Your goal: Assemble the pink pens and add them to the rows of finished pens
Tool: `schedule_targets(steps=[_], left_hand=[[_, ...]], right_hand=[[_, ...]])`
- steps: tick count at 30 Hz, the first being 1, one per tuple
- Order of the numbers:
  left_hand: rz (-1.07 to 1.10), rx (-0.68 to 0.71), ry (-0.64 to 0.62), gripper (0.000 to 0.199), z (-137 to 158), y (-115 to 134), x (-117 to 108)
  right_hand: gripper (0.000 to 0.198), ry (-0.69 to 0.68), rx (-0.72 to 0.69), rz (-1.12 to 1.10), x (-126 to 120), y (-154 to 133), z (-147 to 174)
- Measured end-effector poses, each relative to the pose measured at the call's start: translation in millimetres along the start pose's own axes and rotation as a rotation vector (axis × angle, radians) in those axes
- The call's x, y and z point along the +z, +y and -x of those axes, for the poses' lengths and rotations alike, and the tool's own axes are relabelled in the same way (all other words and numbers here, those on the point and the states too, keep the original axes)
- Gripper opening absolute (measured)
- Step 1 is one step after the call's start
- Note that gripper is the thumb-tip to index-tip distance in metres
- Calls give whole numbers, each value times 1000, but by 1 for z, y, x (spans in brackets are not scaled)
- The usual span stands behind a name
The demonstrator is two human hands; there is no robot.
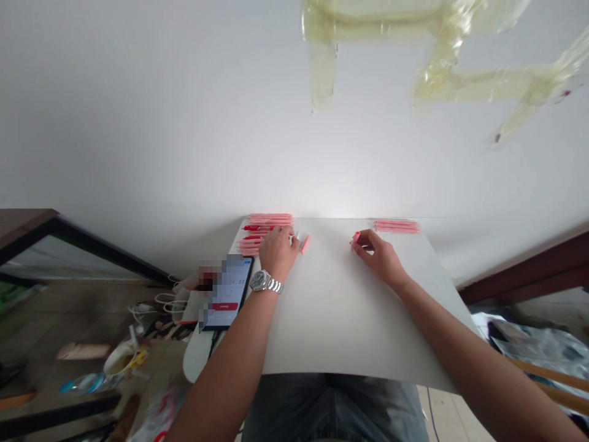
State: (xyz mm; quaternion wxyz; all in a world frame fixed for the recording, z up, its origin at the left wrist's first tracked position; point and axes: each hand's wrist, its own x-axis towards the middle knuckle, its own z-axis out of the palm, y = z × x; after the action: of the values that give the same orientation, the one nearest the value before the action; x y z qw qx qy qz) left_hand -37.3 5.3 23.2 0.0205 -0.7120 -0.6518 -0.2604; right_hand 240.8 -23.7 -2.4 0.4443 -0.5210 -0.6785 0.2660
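Note:
My left hand, wearing a silver wristwatch, is over the right end of a group of pink and red pens at the table's back left. Its fingers are curled, with a small pale bit showing by the fingertips; what they hold, if anything, I cannot make out. Just right of the thumb is a short pink pen part. My right hand pinches a pink pen piece above the table, its far end pointing up and a small dark tip showing at its left.
A row of pink pens lies at the back right of the white table. At the left edge rests a tablet with a cable. The wall stands directly behind. Bottles, a cup and cables lie on the floor at left.

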Motion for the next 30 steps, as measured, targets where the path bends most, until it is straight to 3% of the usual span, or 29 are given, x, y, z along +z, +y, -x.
schedule_targets(steps=[14,30], left_hand=[[-71,43,-6,5,2,1,0],[-184,-7,-48,13,3,3,1]], right_hand=[[28,42,-33,-17,1,-5,1],[28,44,-26,-24,2,-5,2]])
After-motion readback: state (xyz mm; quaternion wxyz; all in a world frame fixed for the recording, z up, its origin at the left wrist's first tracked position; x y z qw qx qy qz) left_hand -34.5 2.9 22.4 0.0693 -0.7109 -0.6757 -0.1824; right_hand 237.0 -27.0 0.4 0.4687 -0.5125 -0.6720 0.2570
